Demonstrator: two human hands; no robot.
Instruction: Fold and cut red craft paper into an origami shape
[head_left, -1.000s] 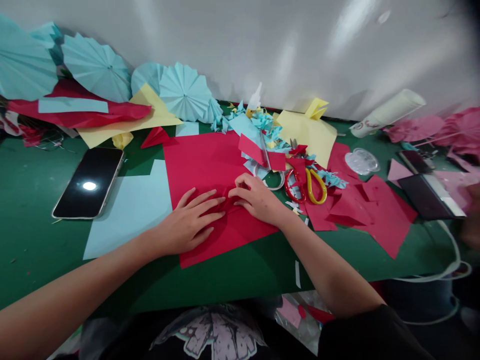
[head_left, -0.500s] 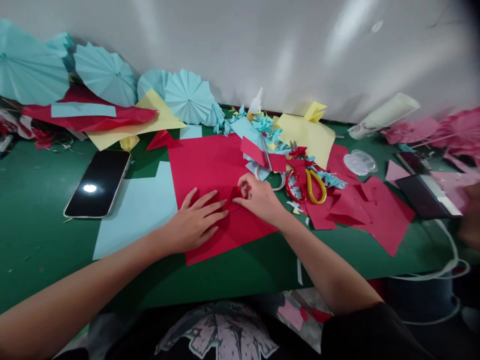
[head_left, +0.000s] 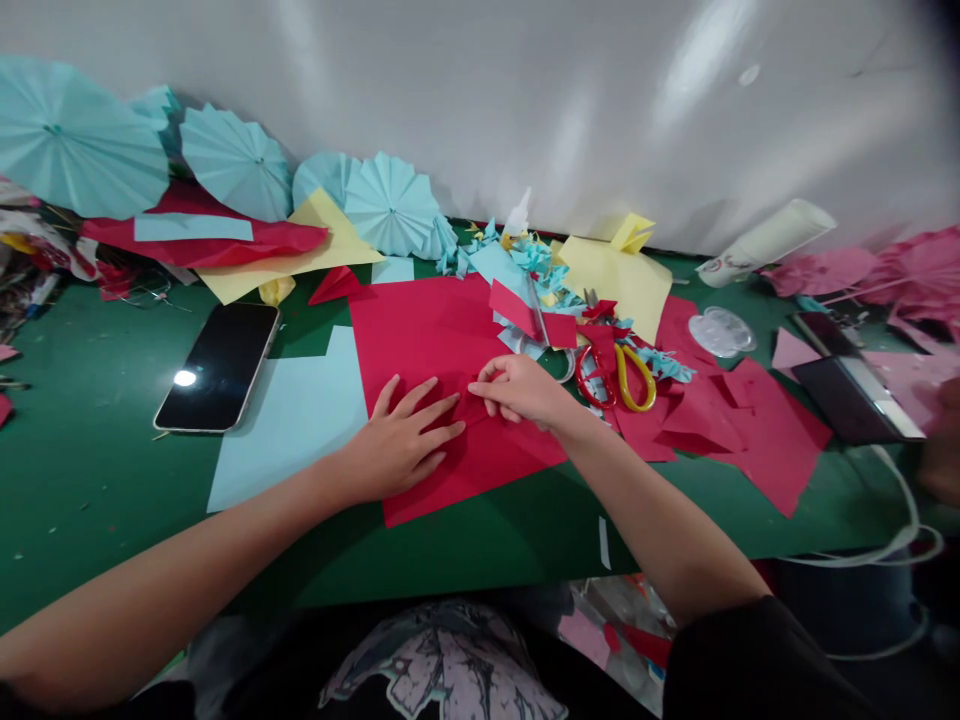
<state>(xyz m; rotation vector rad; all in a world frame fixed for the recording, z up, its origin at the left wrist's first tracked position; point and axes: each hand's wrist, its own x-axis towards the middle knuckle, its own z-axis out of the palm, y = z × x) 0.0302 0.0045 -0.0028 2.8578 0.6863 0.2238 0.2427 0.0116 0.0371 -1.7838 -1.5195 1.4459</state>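
Note:
On a large red paper sheet [head_left: 420, 320] lies a small folded red paper piece [head_left: 472, 408], hard to tell apart from the sheet. My left hand [head_left: 401, 440] rests flat with spread fingers, their tips at the left edge of the small piece. Thumb and index finger of my right hand [head_left: 521, 388] are pinched together at its upper edge. Just right of the right hand are a roll of tape [head_left: 562, 365], partly covered by red scraps, and scissors [head_left: 636, 378] with red and yellow handles.
A phone [head_left: 217, 368] and a light blue sheet [head_left: 289, 420] lie to the left. Pleated blue paper fans [head_left: 394, 205] stand along the wall. Shredded blue scraps, a glue bottle [head_left: 519, 212], yellow paper [head_left: 615, 275] and red offcuts [head_left: 780, 430] spread behind and right. A person's hand shows at the far right edge.
The raised flap of the small red piece now lies flatter. My right hand has shifted from holding the flap up to pressing at its edge. The view has moved slightly left.

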